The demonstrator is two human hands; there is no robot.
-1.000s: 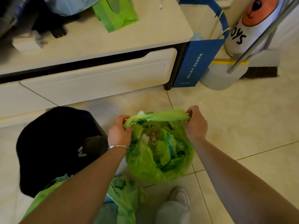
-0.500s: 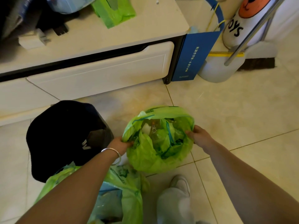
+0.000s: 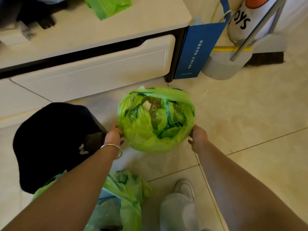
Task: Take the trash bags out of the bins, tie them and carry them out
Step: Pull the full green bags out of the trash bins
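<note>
A: What's on the left?
B: Black bin (image 3: 55,144) on the tile floor (image 3: 250,122), w/ a 2nd green bag (image 3: 126,189) below it. Left hand (image 3: 114,136) w/ a bangle (image 3: 115,150) touches the open green trash bag (image 3: 141,139).
A: And centre to right?
B: Bag sits on the floor in front of a white cabinet (image 3: 93,72), mouth untied. Right hand (image 3: 198,137) at its right side. Hands apart; grip can't be made out.

A green trash bag (image 3: 155,124) sits open-mouthed on the tiled floor (image 3: 250,130) between both hands; the left hand (image 3: 114,135) and right hand (image 3: 198,139) grip its sides. A black bin (image 3: 50,144) stands just left of the left hand, a second green bag (image 3: 126,194) below the left forearm
</note>
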